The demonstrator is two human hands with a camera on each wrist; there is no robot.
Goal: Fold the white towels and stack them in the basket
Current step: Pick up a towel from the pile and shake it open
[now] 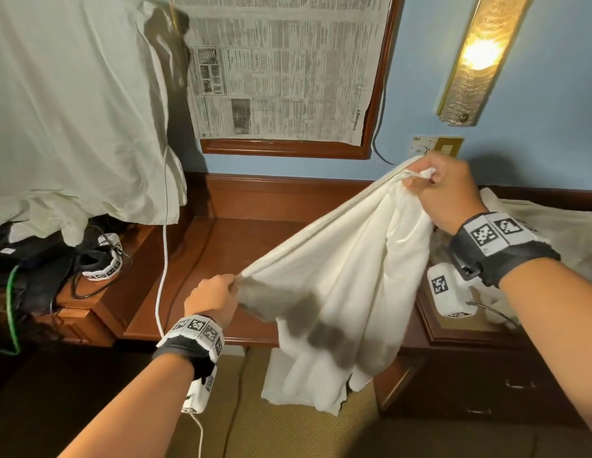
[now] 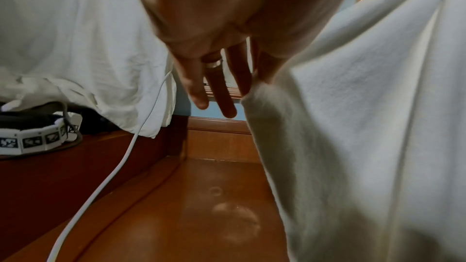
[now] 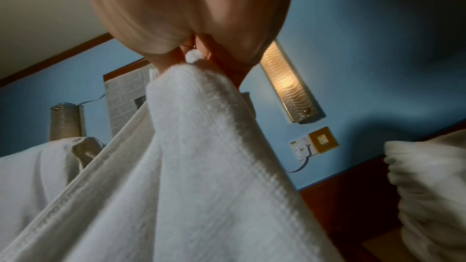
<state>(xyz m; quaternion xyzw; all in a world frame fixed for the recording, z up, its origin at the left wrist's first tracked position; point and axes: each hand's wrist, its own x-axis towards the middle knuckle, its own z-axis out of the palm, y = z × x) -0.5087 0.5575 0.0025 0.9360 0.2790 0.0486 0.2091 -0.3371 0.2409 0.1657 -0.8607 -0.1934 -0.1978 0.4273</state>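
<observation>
Both hands pinching one hemmed edge of the white terry-cloth towel (image 1: 347, 269). Left hand (image 1: 212, 300) at lower centre of the head view, thumb and forefinger nipping the corner; its wrist view shows the other fingers (image 2: 219, 87) hanging straight and free, a ring on one. Right hand (image 1: 448, 193) higher, at upper right, fingers curled round the opposite corner; a small tuft of cloth pokes out of the grip in the right wrist view.

Hem runs taut and slanted between the two hands. Rest of the towel hangs in loose vertical folds in front of the brown wooden table (image 1: 251, 242), bottom edge below the tabletop, over the carpet. Not flat, not yet folded.

Handling, my read: soft, limp, light, no stiffness at all, so it sags wherever unsupported. Looped pile looks grippy, slip unlikely. Not fragile. Best hold is the woven hem band at the corners, as now; pinching mid-cloth would just bunch it.

Looks: plain white, ribbed hem, grey shadow patches across the lower half in the head view.

More rumpled white cloth (image 1: 552, 226) at right edge on the table. Basket not in view.
</observation>
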